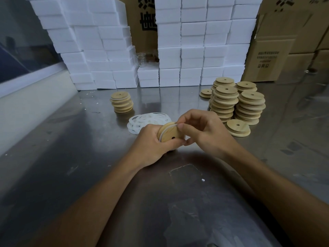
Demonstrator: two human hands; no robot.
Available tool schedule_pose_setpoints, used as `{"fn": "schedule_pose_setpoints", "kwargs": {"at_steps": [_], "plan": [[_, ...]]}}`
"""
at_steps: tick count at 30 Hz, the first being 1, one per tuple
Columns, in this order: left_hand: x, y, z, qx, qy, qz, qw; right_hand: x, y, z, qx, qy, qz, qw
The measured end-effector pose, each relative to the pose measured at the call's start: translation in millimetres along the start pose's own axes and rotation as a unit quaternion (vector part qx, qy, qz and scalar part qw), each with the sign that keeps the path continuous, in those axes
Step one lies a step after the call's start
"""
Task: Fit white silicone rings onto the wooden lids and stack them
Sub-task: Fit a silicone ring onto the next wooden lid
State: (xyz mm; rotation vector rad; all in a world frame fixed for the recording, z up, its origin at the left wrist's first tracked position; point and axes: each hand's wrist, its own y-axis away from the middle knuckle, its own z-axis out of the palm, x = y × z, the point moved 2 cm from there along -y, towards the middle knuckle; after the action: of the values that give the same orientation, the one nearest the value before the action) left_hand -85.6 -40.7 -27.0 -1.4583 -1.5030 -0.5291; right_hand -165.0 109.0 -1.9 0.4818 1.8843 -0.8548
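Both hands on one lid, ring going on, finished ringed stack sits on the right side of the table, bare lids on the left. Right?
Sides are swapped. In the head view the ringed stack sits on the left side of the table, and the bare lids stand on the right. The rest holds: the left hand and right hand both grip one lid with a ring going on.

white foam boxes point(192, 50) stacked rear | cardboard cartons point(277, 56) right | steel table point(71, 139)

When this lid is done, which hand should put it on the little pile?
Probably the left hand. It already grips the lid, and the small stack stands on its side. The right hand is busy pinching the ring.
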Motion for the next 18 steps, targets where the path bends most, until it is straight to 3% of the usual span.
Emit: {"fn": "schedule_pose_setpoints", "kwargs": {"at_steps": [18], "plan": [[-2.4, -1.1, 0.0, -0.004, 0.016, -0.016, 1.0, -1.5, 0.5, -2.9, 0.002, -0.015, 0.043, 0.999]]}}
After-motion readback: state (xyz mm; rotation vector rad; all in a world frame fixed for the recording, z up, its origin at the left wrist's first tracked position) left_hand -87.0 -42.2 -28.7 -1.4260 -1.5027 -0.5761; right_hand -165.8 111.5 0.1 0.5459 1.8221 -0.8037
